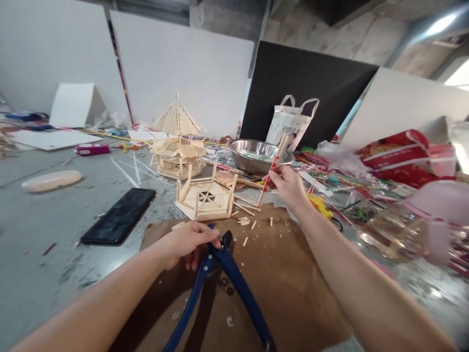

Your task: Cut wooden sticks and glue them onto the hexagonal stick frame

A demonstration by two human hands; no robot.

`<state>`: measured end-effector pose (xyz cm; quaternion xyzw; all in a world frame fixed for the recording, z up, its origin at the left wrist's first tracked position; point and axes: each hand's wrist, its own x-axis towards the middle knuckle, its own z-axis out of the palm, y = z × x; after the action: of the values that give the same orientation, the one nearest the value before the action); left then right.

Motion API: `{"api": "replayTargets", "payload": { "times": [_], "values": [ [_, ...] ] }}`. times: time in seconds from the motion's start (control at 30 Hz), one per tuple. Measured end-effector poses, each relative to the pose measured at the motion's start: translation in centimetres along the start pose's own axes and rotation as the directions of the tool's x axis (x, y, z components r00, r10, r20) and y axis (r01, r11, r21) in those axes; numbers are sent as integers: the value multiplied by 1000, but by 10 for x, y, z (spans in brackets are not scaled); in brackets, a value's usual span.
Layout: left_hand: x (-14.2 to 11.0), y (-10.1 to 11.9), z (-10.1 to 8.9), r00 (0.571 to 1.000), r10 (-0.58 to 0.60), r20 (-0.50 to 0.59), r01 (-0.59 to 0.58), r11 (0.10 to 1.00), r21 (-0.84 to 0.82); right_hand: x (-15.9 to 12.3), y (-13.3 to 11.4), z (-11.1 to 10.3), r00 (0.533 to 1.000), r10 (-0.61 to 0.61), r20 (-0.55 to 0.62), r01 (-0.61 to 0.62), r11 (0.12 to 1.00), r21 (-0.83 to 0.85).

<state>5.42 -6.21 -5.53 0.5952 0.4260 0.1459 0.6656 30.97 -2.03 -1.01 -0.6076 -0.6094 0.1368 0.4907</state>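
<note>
My left hand [196, 242] is closed around the head of blue-handled cutters [244, 288], near the pivot. Their handles spread apart towards me over a brown sheet [289, 274]. My right hand [287, 183] pinches a slim red-and-white paper chopstick sleeve [270, 175], tilted upright, with pale wood showing at its upper end. Just beyond my left hand sits a hexagonal base [208, 199] made of wooden sticks, with short posts at its corners. Cut stick pieces [245, 221] lie between my hands. Behind the base stands a stick-built pavilion [178, 142] with a pointed roof.
A black phone [119, 216] and a white oval case [52, 181] lie to the left. A steel bowl [245, 154] and a white bag [287, 124] stand at the back. On the right are a pink-lidded jug [399, 230], a yellow tool [320, 205] and piled wrappers.
</note>
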Motion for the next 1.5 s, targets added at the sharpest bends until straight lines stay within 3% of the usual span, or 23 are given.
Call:
{"api": "replayTargets", "payload": {
  "times": [0.1,0.17,0.27,0.33,0.47,0.53,0.6,0.67,0.73,0.83,0.9,0.93,1.03,1.1,1.33,1.5],
  "values": [
    [1,-2,-1,999,44,-22,-39,981,191,-20,-10,6,995,96,39,-103,952,289],
    [1,-2,-3,997,77,-23,-67,950,307,-30,-18,10,994,102,36,-107,896,432],
    [0,-1,-8,994,105,4,-94,874,476,-44,-25,17,995,71,67,-97,811,577],
    [-2,3,-9,981,189,-31,-135,797,588,-53,-27,21,991,56,122,-121,768,629],
    [-10,10,0,851,501,-156,-272,675,686,-71,-36,32,971,35,237,-185,738,649],
    [-13,11,7,775,614,-150,-352,617,704,-81,-45,37,947,5,320,-219,738,638],
    [-14,10,13,744,662,-92,-404,555,728,-87,-54,41,917,-42,396,-234,748,621],
    [-12,6,14,762,639,-102,-403,592,698,-84,-58,41,890,-100,446,-197,797,571],
    [-9,3,12,761,615,-205,-363,666,651,-72,-53,38,872,-140,469,-94,893,441],
    [-6,1,7,707,610,-358,-320,727,607,-42,-32,34,906,-102,410,128,991,-35],
    [-5,0,6,720,610,-330,-337,724,602,-23,-17,36,887,-41,460,275,847,-454],
    [-5,-1,7,745,605,-280,-353,714,604,-16,-10,38,848,29,529,335,744,-578],
    [-6,-3,12,813,575,-87,-398,660,637,-2,3,51,799,154,582,359,655,-665],
    [-6,-5,16,834,552,18,-417,608,675,4,7,60,781,215,586,348,629,-695],
    [-5,-5,16,826,544,147,-450,481,753,17,24,75,766,260,589,359,587,-726],
    [-5,-5,16,806,569,163,-464,437,770,18,32,66,786,232,573,325,633,-702]
  ]
}}
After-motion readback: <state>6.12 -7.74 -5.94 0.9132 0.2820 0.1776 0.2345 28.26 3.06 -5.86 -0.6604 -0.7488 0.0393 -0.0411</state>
